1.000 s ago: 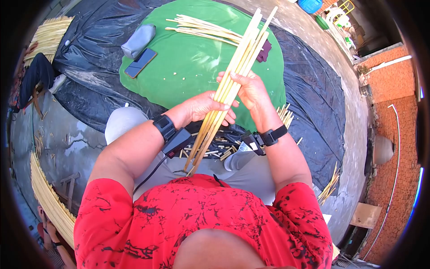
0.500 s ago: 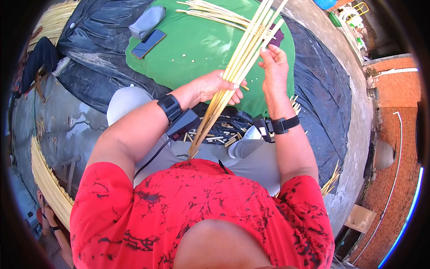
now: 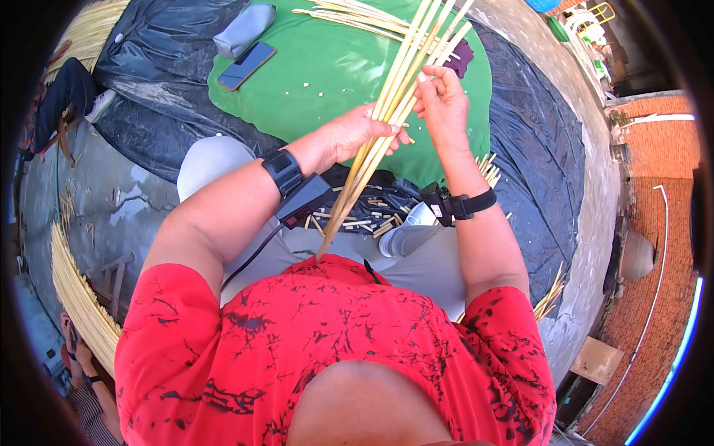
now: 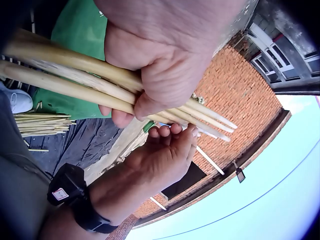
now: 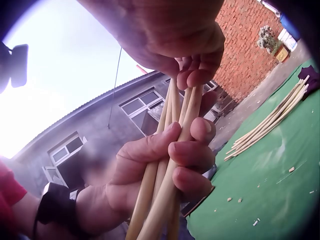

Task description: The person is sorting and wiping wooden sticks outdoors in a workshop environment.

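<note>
My left hand (image 3: 357, 135) grips a bundle of long, pale yellow plant stalks (image 3: 349, 195) around its middle, thumb laid across the front. The bundle slants from near my red shirt up over the green cloth (image 3: 338, 104), its upper ends fanned apart. At the right side of the upper part is my right hand (image 3: 446, 104), its fingers bent and its thumb and fingertips pinching at a stalk. In the right wrist view the right fingertips (image 5: 200, 77) overlap the stalks above the left hand (image 5: 165, 155).
More stalks (image 3: 357, 21) lie at the cloth's far edge, beside a dark purple cloth (image 3: 460, 59). A phone (image 3: 247, 65) and a grey pouch (image 3: 244, 30) lie at its left. Short cut pieces (image 3: 357, 224) are scattered on black plastic sheeting (image 3: 532, 141). Another person's leg (image 3: 73, 93) shows at left.
My right hand has let go of the bundle's middle and moved up along it, its fingertips now at one stalk. The left hand keeps its grip and has shifted slightly up and right.
</note>
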Demonstrator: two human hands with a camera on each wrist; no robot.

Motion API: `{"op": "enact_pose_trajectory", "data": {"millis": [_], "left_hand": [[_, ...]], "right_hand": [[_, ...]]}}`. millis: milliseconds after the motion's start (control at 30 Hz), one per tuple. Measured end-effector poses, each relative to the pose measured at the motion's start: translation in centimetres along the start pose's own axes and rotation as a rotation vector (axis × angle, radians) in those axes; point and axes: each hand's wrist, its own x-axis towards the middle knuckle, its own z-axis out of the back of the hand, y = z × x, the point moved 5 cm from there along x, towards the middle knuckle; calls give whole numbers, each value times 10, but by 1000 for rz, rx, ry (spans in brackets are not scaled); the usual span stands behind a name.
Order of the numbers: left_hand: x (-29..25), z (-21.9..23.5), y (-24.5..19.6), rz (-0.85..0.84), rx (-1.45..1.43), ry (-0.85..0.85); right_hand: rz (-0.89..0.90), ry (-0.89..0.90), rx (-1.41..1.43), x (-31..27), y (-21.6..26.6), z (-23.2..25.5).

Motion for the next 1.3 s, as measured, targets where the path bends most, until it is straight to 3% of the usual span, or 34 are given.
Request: {"op": "enact_pose_trajectory", "data": {"millis": [100, 200, 267, 300, 367, 567, 900, 1067, 1300], "left_hand": [[-2, -1, -1, 8, -32, 1], [-3, 1, -1, -5, 23, -7], [-4, 0, -1, -14, 40, -24], [-5, 1, -2, -25, 59, -41], [-5, 0, -4, -33, 54, -39], [-4, 6, -9, -37, -7, 4], [-8, 1, -15, -67, 17, 17], [-7, 0, -19, -109, -77, 73], [-8, 11, -23, -118, -120, -90]], "right_hand": [[25, -44, -72, 3, -3, 3], [-61, -5, -193, 6, -6, 5], [-279, 170, -115, 5, -9, -1], [-282, 170, -116, 5, -11, 0], [-267, 214, 88, 5, -16, -4], [-210, 153, 279, 0, -13, -12], [-161, 205, 279, -2, -18, -18], [-118, 186, 539, 1, -8, -18], [-68, 73, 650, 3, 2, -8]]}}
